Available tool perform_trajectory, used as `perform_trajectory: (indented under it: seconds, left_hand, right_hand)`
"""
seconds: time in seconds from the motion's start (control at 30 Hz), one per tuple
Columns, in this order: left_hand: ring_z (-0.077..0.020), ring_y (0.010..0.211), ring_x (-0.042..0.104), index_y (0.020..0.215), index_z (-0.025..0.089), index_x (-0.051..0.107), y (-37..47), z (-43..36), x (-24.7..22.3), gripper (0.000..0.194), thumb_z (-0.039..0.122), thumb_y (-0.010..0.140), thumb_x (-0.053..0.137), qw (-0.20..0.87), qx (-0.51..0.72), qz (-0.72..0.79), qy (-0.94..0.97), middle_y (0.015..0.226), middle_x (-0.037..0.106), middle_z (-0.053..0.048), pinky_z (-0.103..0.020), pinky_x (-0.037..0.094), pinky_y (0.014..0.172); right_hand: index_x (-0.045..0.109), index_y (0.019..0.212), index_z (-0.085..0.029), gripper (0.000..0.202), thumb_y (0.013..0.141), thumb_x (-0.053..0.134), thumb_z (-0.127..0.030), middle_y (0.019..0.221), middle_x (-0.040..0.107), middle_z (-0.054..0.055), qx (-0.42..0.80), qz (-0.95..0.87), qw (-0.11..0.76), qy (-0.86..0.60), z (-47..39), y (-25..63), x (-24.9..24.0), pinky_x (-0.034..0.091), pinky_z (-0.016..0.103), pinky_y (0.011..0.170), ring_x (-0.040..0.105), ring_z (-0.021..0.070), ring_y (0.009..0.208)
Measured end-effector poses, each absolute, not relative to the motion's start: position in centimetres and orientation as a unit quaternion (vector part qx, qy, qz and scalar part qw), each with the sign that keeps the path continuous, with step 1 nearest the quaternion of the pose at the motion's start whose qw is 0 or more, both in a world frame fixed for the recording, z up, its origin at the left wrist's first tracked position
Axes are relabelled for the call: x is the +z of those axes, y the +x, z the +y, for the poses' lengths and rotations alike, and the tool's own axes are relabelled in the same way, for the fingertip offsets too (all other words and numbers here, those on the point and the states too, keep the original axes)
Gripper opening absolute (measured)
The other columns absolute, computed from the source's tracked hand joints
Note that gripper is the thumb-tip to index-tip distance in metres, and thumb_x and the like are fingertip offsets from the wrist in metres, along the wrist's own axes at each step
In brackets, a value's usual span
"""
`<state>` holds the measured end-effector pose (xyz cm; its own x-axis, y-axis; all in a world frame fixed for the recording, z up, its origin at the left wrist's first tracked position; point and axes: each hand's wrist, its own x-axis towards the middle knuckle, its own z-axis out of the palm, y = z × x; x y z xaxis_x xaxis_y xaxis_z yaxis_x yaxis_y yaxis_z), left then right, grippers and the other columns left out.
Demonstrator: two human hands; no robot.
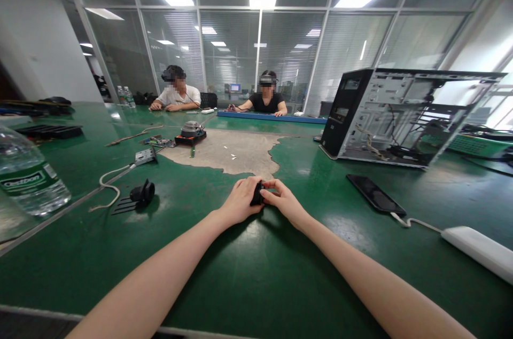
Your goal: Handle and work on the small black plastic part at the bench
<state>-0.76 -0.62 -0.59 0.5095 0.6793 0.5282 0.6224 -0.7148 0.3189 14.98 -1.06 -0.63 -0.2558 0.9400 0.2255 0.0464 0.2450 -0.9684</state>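
A small black part [257, 196] sits between my two hands, just above the green tabletop [224, 275]. My left hand [241, 200] is closed around its left side, covering much of it. The fingers of my right hand [281, 199] are bent and pinch at its right side. What kind of part it is, I cannot make out. To the left lies a black plastic piece with long prongs and a round clip [138, 197]. Farther off, a metal bracket [145, 156] rests by a pale cord [116, 173].
An open computer case [385, 120] stands at the right. Nearer lie a black phone [375, 194] on a cable and a white power bank [481, 248]. A water bottle [30, 179] is at far left. A CPU cooler [190, 133] sits mid-table. Two people sit opposite.
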Motion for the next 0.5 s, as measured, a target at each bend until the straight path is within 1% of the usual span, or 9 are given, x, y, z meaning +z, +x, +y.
perform_trajectory:
  seconds: [0.1,0.17,0.23,0.3,0.37,0.43,0.5]
  left_hand:
    - [-0.0211,0.110,0.041,0.119,0.025,0.029,-0.8,-0.7,-0.4,0.061,0.019,0.066,0.060,0.043,0.315,0.362,0.876,0.114,0.044,-0.005,-0.040,0.028,0.094]
    - [-0.0220,0.113,0.037,0.117,0.029,0.034,-0.7,-0.8,-0.3,0.055,0.020,0.068,0.058,0.032,0.297,0.365,0.882,0.119,0.041,-0.004,-0.041,0.027,0.094]
    - [-0.0228,0.113,0.037,0.111,0.028,0.040,-0.7,-0.8,-0.3,0.047,0.021,0.069,0.058,0.024,0.288,0.377,0.880,0.118,0.040,-0.005,-0.041,0.027,0.093]
    - [-0.0227,0.114,0.037,0.109,0.028,0.042,-0.6,-0.8,-0.3,0.043,0.022,0.070,0.058,0.022,0.287,0.381,0.879,0.118,0.040,-0.005,-0.041,0.027,0.093]
    - [-0.0224,0.114,0.036,0.108,0.028,0.042,-0.6,-0.8,-0.3,0.042,0.022,0.070,0.058,0.023,0.289,0.380,0.879,0.117,0.040,-0.005,-0.041,0.026,0.094]
    - [-0.0221,0.114,0.036,0.107,0.028,0.042,-0.6,-0.8,-0.3,0.041,0.022,0.070,0.058,0.025,0.289,0.380,0.878,0.117,0.040,-0.004,-0.041,0.026,0.094]
    - [-0.0221,0.114,0.036,0.107,0.028,0.042,-0.6,-0.9,-0.2,0.042,0.021,0.069,0.058,0.024,0.291,0.384,0.876,0.117,0.040,-0.004,-0.041,0.026,0.094]
  right_hand:
    - [0.048,0.092,-0.021,0.032,0.067,0.061,-0.036,0.097,0.053,0.003,0.469,-0.630,0.473,-0.399,-1.2,14.6,-0.8,0.047,0.029,0.069,0.056,0.0125,0.076]
    - [0.046,0.093,-0.020,0.035,0.066,0.061,-0.037,0.096,0.055,0.004,0.470,-0.641,0.457,-0.399,-1.0,14.9,-0.4,0.047,0.031,0.071,0.057,0.0134,0.077]
    - [0.046,0.098,-0.020,0.038,0.068,0.059,-0.040,0.094,0.057,0.005,0.443,-0.675,0.417,-0.417,-0.3,16.2,0.3,0.047,0.034,0.073,0.058,0.0152,0.079]
    - [0.045,0.103,-0.020,0.041,0.070,0.057,-0.041,0.098,0.056,0.007,0.328,-0.705,0.407,-0.479,0.9,19.1,1.3,0.046,0.036,0.075,0.058,0.0167,0.080]
    - [0.045,0.104,-0.018,0.040,0.071,0.055,-0.039,0.100,0.055,0.010,0.161,-0.693,0.416,-0.567,2.3,23.4,1.9,0.042,0.038,0.081,0.055,0.0201,0.090]
    - [0.043,0.108,-0.012,0.046,0.072,0.053,-0.038,0.107,0.051,0.017,0.004,-0.624,0.397,-0.673,3.4,28.1,1.7,0.037,0.041,0.086,0.049,0.0263,0.102]
    - [0.037,0.114,-0.005,0.052,0.074,0.049,-0.037,0.113,0.046,0.025,-0.105,-0.543,0.356,-0.753,3.9,32.5,0.9,0.031,0.047,0.089,0.040,0.0327,0.112]
